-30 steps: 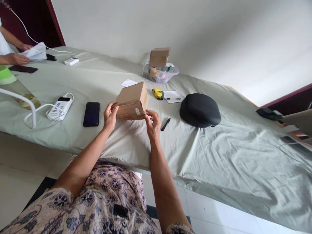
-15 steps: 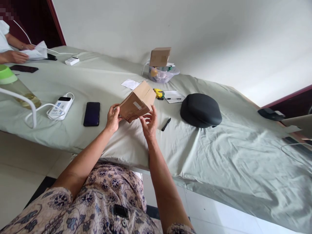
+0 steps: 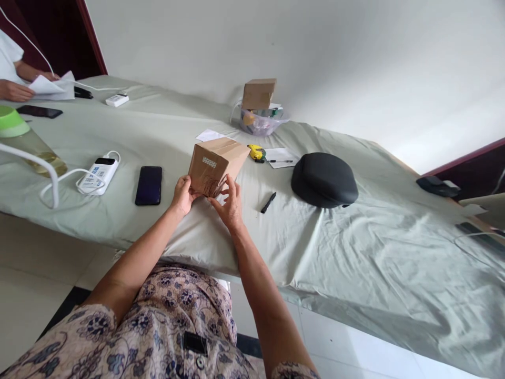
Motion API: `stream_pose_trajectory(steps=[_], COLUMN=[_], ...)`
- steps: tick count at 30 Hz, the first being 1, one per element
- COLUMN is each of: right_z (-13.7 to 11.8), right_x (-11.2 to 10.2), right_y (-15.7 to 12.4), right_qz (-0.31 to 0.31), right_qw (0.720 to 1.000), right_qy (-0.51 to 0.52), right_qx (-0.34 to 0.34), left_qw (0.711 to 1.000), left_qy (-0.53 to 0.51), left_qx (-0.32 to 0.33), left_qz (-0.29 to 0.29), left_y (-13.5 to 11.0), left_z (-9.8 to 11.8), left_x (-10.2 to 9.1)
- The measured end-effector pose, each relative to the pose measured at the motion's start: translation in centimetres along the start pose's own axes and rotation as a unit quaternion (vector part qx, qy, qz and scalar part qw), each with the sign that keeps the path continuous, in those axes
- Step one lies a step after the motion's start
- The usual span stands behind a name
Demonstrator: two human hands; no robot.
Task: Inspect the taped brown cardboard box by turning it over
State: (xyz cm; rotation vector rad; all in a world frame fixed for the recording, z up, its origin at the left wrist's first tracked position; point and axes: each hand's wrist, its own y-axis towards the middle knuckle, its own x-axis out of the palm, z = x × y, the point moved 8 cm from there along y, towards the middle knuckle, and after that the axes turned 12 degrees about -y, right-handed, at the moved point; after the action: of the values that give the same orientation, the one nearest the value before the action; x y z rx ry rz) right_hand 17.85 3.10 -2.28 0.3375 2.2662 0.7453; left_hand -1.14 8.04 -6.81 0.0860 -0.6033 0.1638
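Between my hands is a small brown cardboard box [image 3: 211, 167], tilted above the cloth-covered table. A pale patterned label and some dark scribble-like marks show on the face toward me. My left hand [image 3: 183, 197] grips its lower left edge, thumb on the near side. At the lower right corner, my right hand [image 3: 230, 202] holds the box with thumb and fingers curved about it. A black pen [image 3: 269, 202] lies right of my right hand, and a dark phone [image 3: 149, 185] lies left of my left hand. The undersides of the box are hidden.
Behind the box sit a yellow-green tape measure [image 3: 257, 153], papers [image 3: 281, 157] and a clear basket [image 3: 262, 123] bearing another box [image 3: 258, 95]. A black case [image 3: 324, 180] stands right. Leftward are a power bank [image 3: 97, 175], a bottle [image 3: 33, 139] and another person's hand [image 3: 16, 90] with paper.
The box has turned in my hands, so its labelled face points more toward me. My right hand has shifted left along its lower edge. The other person's paper has moved slightly.
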Motion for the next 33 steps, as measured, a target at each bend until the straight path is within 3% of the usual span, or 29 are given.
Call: stream_pose_trajectory(steps=[3, 6, 10, 20, 26, 33], right_z=[0.1, 0.3, 0.5, -2.4, -2.8, -1.8], right_x=[0.0, 0.4, 0.6, -2.0, -2.8, -3.6], right_y=[-0.1, -0.2, -0.2, 0.2, 0.3, 0.2], right_qz=[0.010, 0.000, -0.003, 0.057, 0.090, 0.088], right_qw=[1.000, 1.000, 0.999, 0.995, 0.992, 0.993], right_qy=[0.001, 0.002, 0.034, 0.038, 0.067, 0.074], right_qx=[0.009, 0.021, 0.033, -0.069, -0.053, -0.035], left_qw=[0.988, 0.963, 0.933, 0.825, 0.811, 0.811], left_qy=[0.130, 0.206, 0.267, 0.417, 0.418, 0.396], left_qx=[0.084, 0.174, 0.237, 0.370, 0.400, 0.408], left_qz=[0.026, -0.012, -0.049, -0.094, -0.083, -0.141], left_y=[-0.6, -1.9, -3.6, -5.4, -6.2, -6.6], left_z=[1.8, 3.7, 5.1, 5.0, 5.0, 5.6], left_x=[0.0, 1.5, 3.1, 5.6, 6.2, 7.0])
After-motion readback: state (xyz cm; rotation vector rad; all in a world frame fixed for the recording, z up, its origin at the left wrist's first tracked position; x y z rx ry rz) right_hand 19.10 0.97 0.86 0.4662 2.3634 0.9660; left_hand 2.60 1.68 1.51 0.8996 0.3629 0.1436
